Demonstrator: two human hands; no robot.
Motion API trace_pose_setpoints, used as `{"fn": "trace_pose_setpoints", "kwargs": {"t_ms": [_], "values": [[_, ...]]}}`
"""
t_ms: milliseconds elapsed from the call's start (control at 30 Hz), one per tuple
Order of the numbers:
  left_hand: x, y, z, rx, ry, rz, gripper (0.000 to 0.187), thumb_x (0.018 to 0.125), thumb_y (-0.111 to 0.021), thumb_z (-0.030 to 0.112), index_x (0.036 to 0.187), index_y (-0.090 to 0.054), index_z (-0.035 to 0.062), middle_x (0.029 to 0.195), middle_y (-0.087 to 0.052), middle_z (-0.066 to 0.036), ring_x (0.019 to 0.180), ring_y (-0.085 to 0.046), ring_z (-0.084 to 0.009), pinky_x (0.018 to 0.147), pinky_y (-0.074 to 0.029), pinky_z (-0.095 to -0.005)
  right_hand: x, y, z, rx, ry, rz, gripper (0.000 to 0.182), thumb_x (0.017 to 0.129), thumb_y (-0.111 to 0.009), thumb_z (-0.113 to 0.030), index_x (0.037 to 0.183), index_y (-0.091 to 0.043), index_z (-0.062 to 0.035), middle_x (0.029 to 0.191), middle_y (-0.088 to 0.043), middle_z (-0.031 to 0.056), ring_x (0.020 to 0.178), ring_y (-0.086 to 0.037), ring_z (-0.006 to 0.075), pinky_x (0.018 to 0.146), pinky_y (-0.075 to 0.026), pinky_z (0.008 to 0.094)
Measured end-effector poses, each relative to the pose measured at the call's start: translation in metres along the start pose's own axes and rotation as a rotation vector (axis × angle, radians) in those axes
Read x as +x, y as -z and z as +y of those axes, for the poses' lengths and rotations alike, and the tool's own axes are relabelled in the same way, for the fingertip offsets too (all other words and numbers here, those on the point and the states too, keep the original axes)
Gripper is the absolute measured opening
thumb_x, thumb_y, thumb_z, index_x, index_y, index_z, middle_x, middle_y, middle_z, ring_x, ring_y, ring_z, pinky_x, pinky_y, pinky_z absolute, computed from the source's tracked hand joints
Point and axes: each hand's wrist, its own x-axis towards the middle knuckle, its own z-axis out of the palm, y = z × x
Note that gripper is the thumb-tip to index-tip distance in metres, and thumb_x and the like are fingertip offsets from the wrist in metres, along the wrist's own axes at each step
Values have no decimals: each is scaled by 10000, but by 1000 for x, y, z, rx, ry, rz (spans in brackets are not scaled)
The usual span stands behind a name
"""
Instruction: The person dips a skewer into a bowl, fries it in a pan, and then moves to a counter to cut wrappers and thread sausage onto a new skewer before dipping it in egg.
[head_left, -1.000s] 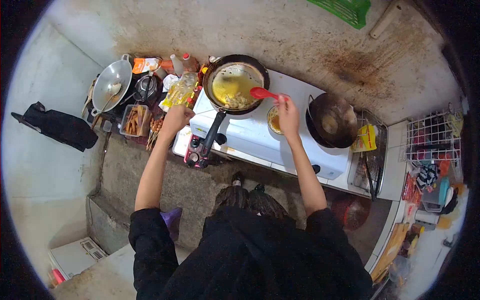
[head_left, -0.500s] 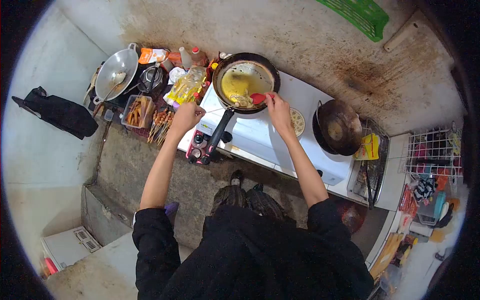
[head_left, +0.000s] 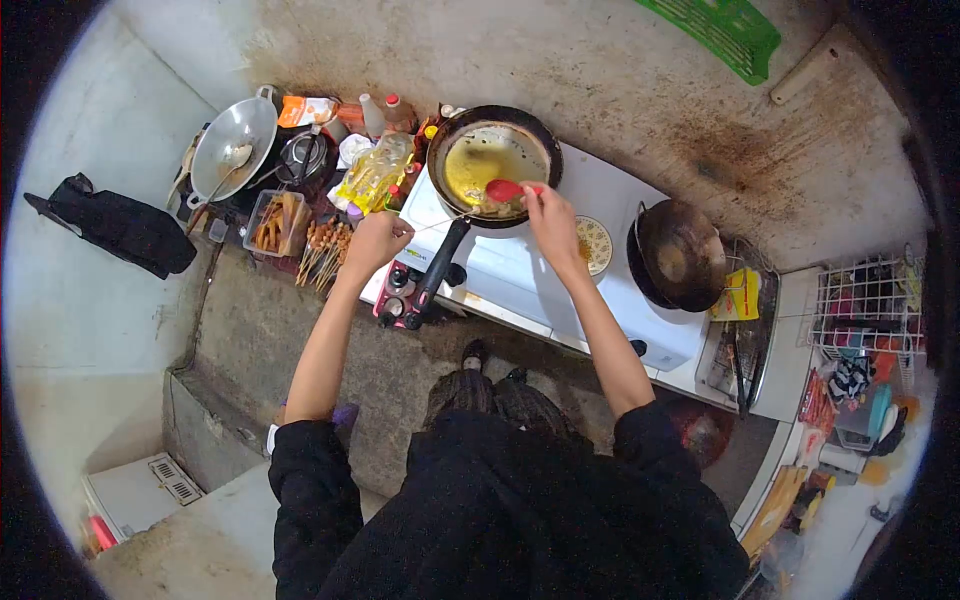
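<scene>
Skewer (head_left: 435, 222), thin and likely light and fairly stiff, is pinched at its outer end between the thumb and fingers of the left hand (head_left: 380, 240), the dry end being the sensible place to grip, and runs to the near rim of the frying pan (head_left: 549, 135). The pale food (head_left: 488, 209) at its inner end lies in oil (head_left: 468, 172) and looks soft, slippery and apt to tear, so it wants gentle support from beneath. Beside it hangs the bowl of the red spoon (head_left: 504, 190), its handle pinched by the right hand (head_left: 554, 228).
</scene>
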Motion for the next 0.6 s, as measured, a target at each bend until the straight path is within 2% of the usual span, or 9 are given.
{"fn": "trace_pose_setpoints", "kwargs": {"t_ms": [67, 300, 400, 600], "values": [[-1, -2, -4, -11, -15, 13, 161, 677, -624, 152, 763, -666, 24, 696, -627, -153, 641, -621, -262, 612, -491, -341, 2, 8, 1, -82, 2, 83, 253, 867, -461, -207, 913, -582, 10, 831, -598, 214, 775, -575, 357, 662, -446, 411], [-5, 1, 1, -54, -35, 65, 150, 667, -623, 129, 755, -663, 14, 685, -621, -162, 641, -620, -262, 607, -490, -335, 8, 6, 7, -251, -13, 41, 254, 862, -453, -209, 880, -582, 9, 815, -594, 229, 761, -570, 384, 671, -449, 437], [-5, 4, 3, -45, -66, 81, 140, 661, -626, 111, 752, -661, 10, 676, -617, -165, 637, -619, -264, 606, -489, -337, 10, 0, -1, -270, -107, 52, 257, 858, -454, -213, 876, -583, 8, 766, -593, 234, 723, -571, 394, 659, -447, 445], [-6, 2, -2, -54, -66, 87, 135, 653, -635, 97, 751, -659, 7, 682, -614, -169, 640, -613, -278, 610, -485, -350, 17, -23, 25, -136, -130, 133, 268, 864, -443, -213, 899, -573, 19, 736, -593, 233, 704, -578, 384, 647, -447, 434]]}}
